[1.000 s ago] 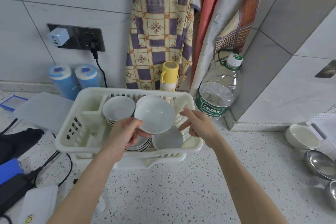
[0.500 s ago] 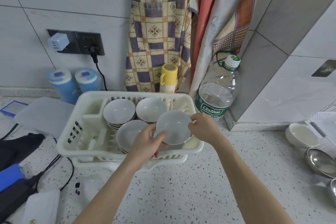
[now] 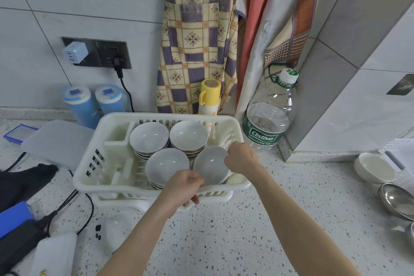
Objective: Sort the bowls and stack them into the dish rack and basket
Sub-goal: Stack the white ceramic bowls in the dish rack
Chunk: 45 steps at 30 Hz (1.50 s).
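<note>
**Bowl held at the near right corner of the dish rack**

A speckled countertop (image 3: 257,231) carries a white dish rack (image 3: 89,177) set against the tiled wall. A patterned apron (image 3: 192,36) hangs behind the rack, and a large water bottle (image 3: 268,119) stands just beside its right end. A white bowl (image 3: 374,168) and a steel bowl (image 3: 396,199) lie well apart to the right. Three bowl stacks (image 3: 149,136) occupy the rack. A grey bowl (image 3: 209,164) is located at the near right corner, beside the near stack. Its near rim is pinched by the curled fingers of the left hand (image 3: 183,188). Its far right rim is gripped by the curled fingers of the right hand (image 3: 242,159).
</note>
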### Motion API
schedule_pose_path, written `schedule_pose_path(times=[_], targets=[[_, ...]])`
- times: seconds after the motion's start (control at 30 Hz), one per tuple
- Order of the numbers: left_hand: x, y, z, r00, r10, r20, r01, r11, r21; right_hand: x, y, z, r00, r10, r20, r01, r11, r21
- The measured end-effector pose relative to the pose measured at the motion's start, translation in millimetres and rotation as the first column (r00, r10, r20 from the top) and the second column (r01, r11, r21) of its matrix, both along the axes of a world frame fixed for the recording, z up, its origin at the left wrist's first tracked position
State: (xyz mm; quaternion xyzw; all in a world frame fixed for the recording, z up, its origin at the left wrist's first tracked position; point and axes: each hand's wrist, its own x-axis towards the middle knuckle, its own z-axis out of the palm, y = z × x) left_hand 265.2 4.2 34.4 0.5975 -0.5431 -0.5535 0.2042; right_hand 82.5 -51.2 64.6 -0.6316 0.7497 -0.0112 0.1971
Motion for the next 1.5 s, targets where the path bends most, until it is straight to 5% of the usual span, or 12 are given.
schedule_pose_path(times=[0.33, 0.83, 1.17, 1.37, 1.5], targets=[[-2, 4, 3, 0.991, -0.098, 0.09, 0.091, 0.993, 0.079, 7, -1, -16, 1.0, 0.018, -0.005, -0.017, 0.991, 0.13], [-9, 10, 3, 0.993, -0.105, 0.062, 0.1, 0.993, 0.068, 13, 3, -30, 0.956, 0.046, -0.29, -0.047, 0.999, 0.006], [-11, 12, 3, 0.998, -0.056, 0.03, 0.054, 0.997, 0.054, 5, 19, -20, 0.998, 0.015, -0.057, -0.013, 0.999, 0.05], [-14, 21, 1, 0.998, 0.026, 0.048, -0.025, 0.999, -0.022, -5, 34, -17, 0.996, -0.04, 0.076, 0.047, 0.994, -0.096], [-26, 28, 6, 0.967, 0.208, -0.15, -0.234, 0.954, -0.186, -28, 50, -7, 0.956, -0.047, 0.288, 0.116, 0.967, -0.227]])
